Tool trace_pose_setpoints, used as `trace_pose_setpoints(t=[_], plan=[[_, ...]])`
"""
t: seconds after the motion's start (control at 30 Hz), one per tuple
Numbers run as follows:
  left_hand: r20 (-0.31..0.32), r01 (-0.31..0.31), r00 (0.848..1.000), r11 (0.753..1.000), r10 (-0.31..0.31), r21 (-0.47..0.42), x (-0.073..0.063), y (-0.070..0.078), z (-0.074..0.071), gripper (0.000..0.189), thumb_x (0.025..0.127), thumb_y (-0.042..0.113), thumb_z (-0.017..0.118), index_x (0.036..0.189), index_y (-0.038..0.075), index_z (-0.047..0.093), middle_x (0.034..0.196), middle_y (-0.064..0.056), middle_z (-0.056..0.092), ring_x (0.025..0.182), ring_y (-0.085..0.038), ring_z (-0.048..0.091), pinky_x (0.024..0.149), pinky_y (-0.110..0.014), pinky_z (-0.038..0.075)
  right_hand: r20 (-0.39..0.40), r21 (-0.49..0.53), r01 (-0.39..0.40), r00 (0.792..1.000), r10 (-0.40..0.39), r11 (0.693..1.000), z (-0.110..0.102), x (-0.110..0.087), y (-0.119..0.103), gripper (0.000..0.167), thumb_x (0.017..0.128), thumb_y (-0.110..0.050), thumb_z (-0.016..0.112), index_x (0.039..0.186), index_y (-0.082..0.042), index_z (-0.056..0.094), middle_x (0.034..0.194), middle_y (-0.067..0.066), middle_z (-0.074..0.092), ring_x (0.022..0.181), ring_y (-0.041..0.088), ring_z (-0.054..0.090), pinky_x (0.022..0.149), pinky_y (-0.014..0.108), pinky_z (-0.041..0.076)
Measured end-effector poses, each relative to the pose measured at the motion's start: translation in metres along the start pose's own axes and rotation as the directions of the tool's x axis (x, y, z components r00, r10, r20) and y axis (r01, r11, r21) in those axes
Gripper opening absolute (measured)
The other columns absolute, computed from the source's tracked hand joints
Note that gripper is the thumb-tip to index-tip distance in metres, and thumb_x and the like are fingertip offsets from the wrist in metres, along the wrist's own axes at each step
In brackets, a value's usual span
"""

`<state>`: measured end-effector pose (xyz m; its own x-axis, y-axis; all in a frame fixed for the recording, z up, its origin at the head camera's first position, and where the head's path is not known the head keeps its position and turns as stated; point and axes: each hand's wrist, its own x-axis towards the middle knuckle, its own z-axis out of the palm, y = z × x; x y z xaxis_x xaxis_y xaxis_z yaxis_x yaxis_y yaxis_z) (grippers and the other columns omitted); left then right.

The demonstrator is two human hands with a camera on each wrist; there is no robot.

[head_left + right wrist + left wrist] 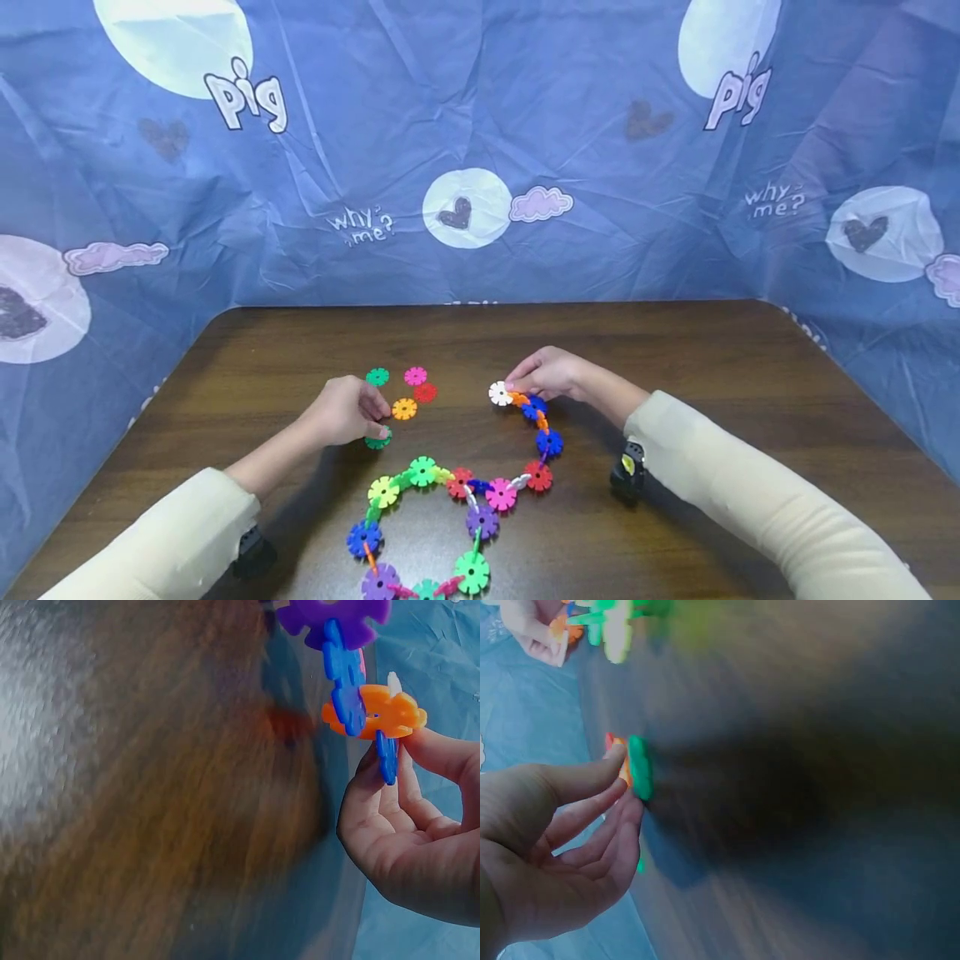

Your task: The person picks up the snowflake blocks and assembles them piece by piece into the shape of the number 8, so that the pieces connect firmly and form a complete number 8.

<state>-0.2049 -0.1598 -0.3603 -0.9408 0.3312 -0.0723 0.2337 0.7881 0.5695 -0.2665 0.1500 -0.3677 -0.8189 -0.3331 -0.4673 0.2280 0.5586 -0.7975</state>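
My left hand (352,412) is low over the table, its thumb overlapping the edge of a green notched plastic disc (377,442). In the left wrist view that green disc (640,769) appears edge-on at the fingertips, with thumb and fingers apart. My right hand (551,372) pinches the far end of a chain of linked discs, by a white disc (498,394) and an orange disc (519,400). The right wrist view has the orange disc (394,712) at the thumb tip, joined to blue discs (345,682). A purple disc (337,615) shows higher up.
Loose discs lie beyond the left hand: orange (405,408), red (425,392), pink (416,376) and green (377,377). The chain runs down to a ring of linked discs (422,472), cut off by the lower frame edge. A blue printed cloth (480,125) hangs behind the wooden table (637,333).
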Motion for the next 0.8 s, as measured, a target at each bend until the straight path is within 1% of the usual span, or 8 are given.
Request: trace_pose_setpoints(t=[0.07, 0.2, 0.33, 0.43, 0.5, 0.57, 0.67, 0.8], plan=[[-0.001, -0.030, 1.000, 0.999, 0.030, 0.023, -0.005, -0.003, -0.001, 0.019, 0.070, 0.009, 0.084, 0.081, 0.002, 0.071, 0.078, -0.006, 0.072, 0.074, -0.013, 0.065, 0.067, -0.028, 0.056, -0.012, 0.007, -0.003, 1.000, 0.003, 1.000, -0.003, 0.000, 0.002, 0.033, 0.089, -0.017, 0.068, 0.115, 0.002, 0.067, 0.075, -0.010, 0.064, 0.073, 0.006, 0.055, 0.069, 0.020, 0.051], [-0.005, -0.032, 0.999, 0.999, 0.032, 0.018, -0.008, -0.006, -0.002, 0.016, 0.071, 0.008, 0.084, 0.076, 0.004, 0.070, 0.073, -0.003, 0.070, 0.070, -0.011, 0.061, 0.063, -0.026, 0.053, -0.022, 0.026, -0.004, 1.000, 0.005, 1.000, -0.007, -0.002, 0.004, 0.034, 0.090, -0.018, 0.067, 0.117, 0.002, 0.065, 0.075, -0.011, 0.064, 0.075, 0.005, 0.057, 0.071, 0.021, 0.052], [0.015, -0.002, 1.000, 1.000, 0.002, 0.018, -0.009, -0.005, -0.004, 0.018, 0.071, 0.010, 0.084, 0.073, 0.005, 0.066, 0.070, -0.002, 0.066, 0.067, -0.010, 0.057, 0.061, -0.024, 0.049, -0.022, 0.047, -0.004, 1.000, 0.005, 0.999, -0.009, -0.003, 0.006, 0.034, 0.090, -0.017, 0.065, 0.118, 0.002, 0.064, 0.074, -0.013, 0.065, 0.074, 0.003, 0.058, 0.071, 0.021, 0.052], [0.045, 0.026, 0.999, 1.000, -0.026, 0.008, -0.007, -0.003, -0.005, 0.021, 0.072, 0.011, 0.083, 0.075, 0.005, 0.063, 0.070, -0.003, 0.065, 0.067, -0.011, 0.057, 0.060, -0.024, 0.047, -0.026, 0.069, -0.011, 1.000, 0.013, 0.998, -0.009, -0.003, 0.007, 0.034, 0.091, -0.016, 0.065, 0.118, 0.003, 0.064, 0.071, -0.014, 0.065, 0.071, 0.002, 0.058, 0.070, 0.020, 0.052], [0.061, 0.042, 0.997, 0.999, -0.042, -0.007, -0.005, -0.001, -0.005, 0.022, 0.073, 0.011, 0.083, 0.076, 0.005, 0.062, 0.071, -0.003, 0.065, 0.066, -0.011, 0.057, 0.059, -0.024, 0.048, -0.028, 0.089, -0.015, 0.999, 0.018, 0.996, -0.009, -0.004, 0.008, 0.034, 0.091, -0.015, 0.065, 0.119, 0.004, 0.063, 0.070, -0.014, 0.065, 0.070, 0.001, 0.058, 0.068, 0.019, 0.052], [0.065, 0.032, 0.997, 0.999, -0.031, -0.023, -0.001, 0.002, -0.004, 0.022, 0.074, 0.011, 0.082, 0.078, 0.004, 0.062, 0.072, -0.004, 0.066, 0.063, -0.011, 0.058, 0.057, -0.024, 0.049, -0.031, 0.107, -0.016, 0.999, 0.020, 0.994, -0.008, -0.004, 0.009, 0.035, 0.091, -0.014, 0.065, 0.120, 0.005, 0.062, 0.068, -0.014, 0.065, 0.068, 0.001, 0.058, 0.066, 0.018, 0.051], [0.060, 0.022, 0.998, 0.997, -0.018, -0.069, 0.008, 0.008, -0.002, 0.020, 0.073, 0.010, 0.082, 0.079, 0.003, 0.065, 0.069, -0.003, 0.067, 0.059, -0.009, 0.059, 0.056, -0.024, 0.050, -0.033, 0.126, -0.017, 0.999, 0.022, 0.992, -0.008, -0.005, 0.010, 0.036, 0.091, -0.014, 0.064, 0.121, 0.006, 0.061, 0.067, -0.014, 0.065, 0.066, 0.000, 0.059, 0.063, 0.017, 0.051], [0.052, 0.022, 0.999, 0.991, -0.015, -0.135, 0.021, 0.019, 0.002, 0.015, 0.074, 0.007, 0.081, 0.082, 0.001, 0.070, 0.071, -0.004, 0.069, 0.061, -0.007, 0.059, 0.057, -0.022, 0.051, -0.032, 0.135, -0.019, 0.999, 0.024, 0.991, -0.007, -0.004, 0.011, 0.037, 0.091, -0.014, 0.064, 0.122, 0.006, 0.060, 0.067, -0.015, 0.065, 0.066, 0.000, 0.059, 0.064, 0.016, 0.051]])
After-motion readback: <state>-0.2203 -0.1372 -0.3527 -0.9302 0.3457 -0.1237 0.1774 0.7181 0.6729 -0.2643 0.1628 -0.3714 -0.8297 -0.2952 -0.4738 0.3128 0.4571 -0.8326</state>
